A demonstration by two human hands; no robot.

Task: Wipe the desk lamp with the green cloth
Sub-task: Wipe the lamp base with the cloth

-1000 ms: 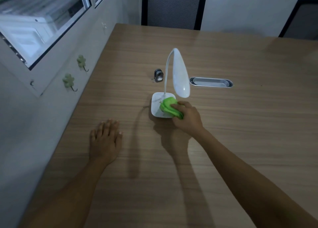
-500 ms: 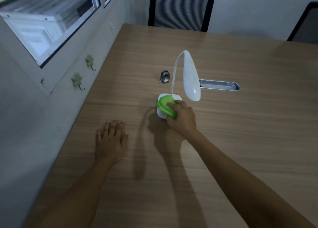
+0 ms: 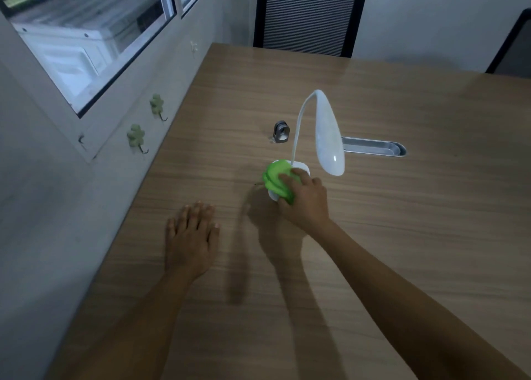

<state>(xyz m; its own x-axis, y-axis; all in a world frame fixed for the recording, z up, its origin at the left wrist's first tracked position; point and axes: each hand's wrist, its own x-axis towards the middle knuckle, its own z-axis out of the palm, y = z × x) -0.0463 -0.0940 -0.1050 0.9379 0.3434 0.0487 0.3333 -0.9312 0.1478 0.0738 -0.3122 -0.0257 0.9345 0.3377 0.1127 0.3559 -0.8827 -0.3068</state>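
Observation:
A white desk lamp [image 3: 327, 132] stands mid-table, with a thin curved neck and a long head that hangs down over its square base. My right hand [image 3: 307, 200] presses a bunched green cloth [image 3: 277, 180] onto the left part of that base, and cloth and hand cover most of it. My left hand [image 3: 191, 237] lies flat on the wooden table [image 3: 402, 236], palm down with fingers apart, to the left of the lamp and holding nothing.
A small metal clip-like object [image 3: 281, 132] stands behind the lamp. A metal cable slot [image 3: 373, 147] is set into the tabletop to its right. A wall with a window and green hooks [image 3: 136, 135] runs along the left edge. Black chairs [image 3: 309, 17] stand beyond the far edge.
My right hand has slid the green cloth leftward across the lamp base, from its right side to its left side. My left hand has stayed flat on the table.

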